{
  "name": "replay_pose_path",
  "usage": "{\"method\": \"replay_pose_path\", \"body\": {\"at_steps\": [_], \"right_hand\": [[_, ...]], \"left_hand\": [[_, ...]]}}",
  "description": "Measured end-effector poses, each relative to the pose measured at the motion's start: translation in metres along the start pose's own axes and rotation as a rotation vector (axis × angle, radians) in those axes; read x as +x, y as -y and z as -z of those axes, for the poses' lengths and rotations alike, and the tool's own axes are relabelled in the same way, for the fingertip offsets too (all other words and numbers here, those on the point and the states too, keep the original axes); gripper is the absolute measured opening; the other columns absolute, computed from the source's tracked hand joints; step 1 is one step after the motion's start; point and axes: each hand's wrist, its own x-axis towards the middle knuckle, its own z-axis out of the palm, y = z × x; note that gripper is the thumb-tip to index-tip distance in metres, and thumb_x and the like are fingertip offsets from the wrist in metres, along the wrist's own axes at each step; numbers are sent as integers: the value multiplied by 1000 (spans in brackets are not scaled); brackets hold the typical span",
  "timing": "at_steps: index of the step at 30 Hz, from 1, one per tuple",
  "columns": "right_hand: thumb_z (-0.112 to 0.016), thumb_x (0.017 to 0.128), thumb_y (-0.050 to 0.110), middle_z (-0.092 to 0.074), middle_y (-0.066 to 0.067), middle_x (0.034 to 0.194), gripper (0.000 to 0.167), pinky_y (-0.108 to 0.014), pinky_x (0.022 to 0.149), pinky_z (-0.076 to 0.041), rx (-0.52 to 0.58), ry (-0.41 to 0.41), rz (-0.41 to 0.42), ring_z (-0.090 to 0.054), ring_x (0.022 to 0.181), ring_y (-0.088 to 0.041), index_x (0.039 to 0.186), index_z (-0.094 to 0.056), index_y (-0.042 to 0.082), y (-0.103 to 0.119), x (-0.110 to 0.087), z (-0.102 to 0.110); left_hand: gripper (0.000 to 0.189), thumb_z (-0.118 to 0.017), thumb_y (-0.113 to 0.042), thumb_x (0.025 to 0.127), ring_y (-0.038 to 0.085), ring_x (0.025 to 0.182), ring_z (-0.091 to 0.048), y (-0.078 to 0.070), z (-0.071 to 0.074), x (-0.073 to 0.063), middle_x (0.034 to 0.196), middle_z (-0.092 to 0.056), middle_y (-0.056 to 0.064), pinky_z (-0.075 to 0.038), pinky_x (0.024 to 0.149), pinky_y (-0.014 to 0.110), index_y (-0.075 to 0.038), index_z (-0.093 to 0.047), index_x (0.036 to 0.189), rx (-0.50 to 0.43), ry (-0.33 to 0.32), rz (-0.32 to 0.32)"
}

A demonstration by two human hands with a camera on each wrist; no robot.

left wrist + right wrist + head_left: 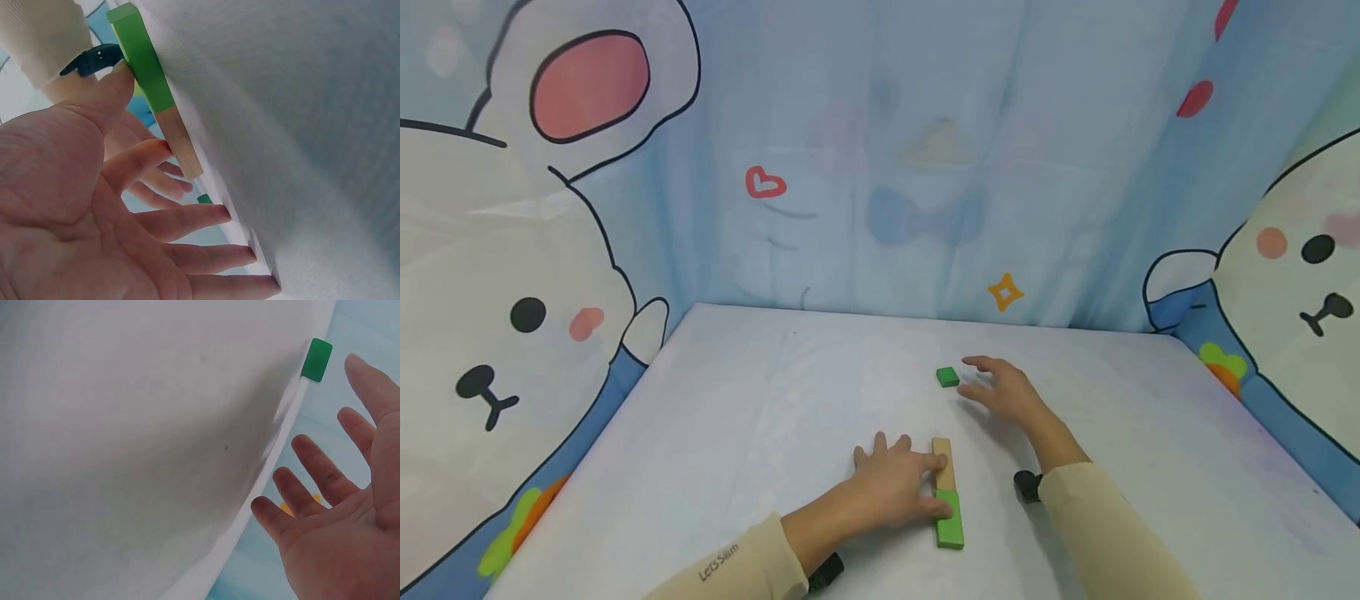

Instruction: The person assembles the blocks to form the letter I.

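Observation:
Two blocks lie end to end in a line on the white tabletop: a long green block (950, 533) nearer me and a plain wooden block (943, 475) beyond it. My left hand (891, 483) is spread beside them, thumb on the green block and index fingertip on the wooden one. Its other fingers extend over the cloth. A smaller green block (947, 377) sits apart, farther back. Just to its right hovers my right hand (1006, 392), fingers extended and holding nothing. In the right wrist view a gap shows between the thumb and the small green block (317, 360).
A white cloth (760, 400) covers the table. Behind its far edge hangs a light blue curtain (835, 100) with printed cartoon figures at both sides. Each wrist wears a dark strap (1027, 485).

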Motion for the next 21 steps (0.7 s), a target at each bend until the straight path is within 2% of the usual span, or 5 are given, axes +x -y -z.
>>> {"method": "replay_pose_path", "body": {"at_steps": [21], "right_hand": [[-71,98,31,-46,-30,154,61,-68,116,-31,-5,74,-27,-36,147,-51,152,-51,12,2,14,-5]], "left_hand": [[67,-76,-68,82,52,137,-49,-1,-1,1,142,-60,14,-43,99,72,-41,-62,141,28,3,11]]}}
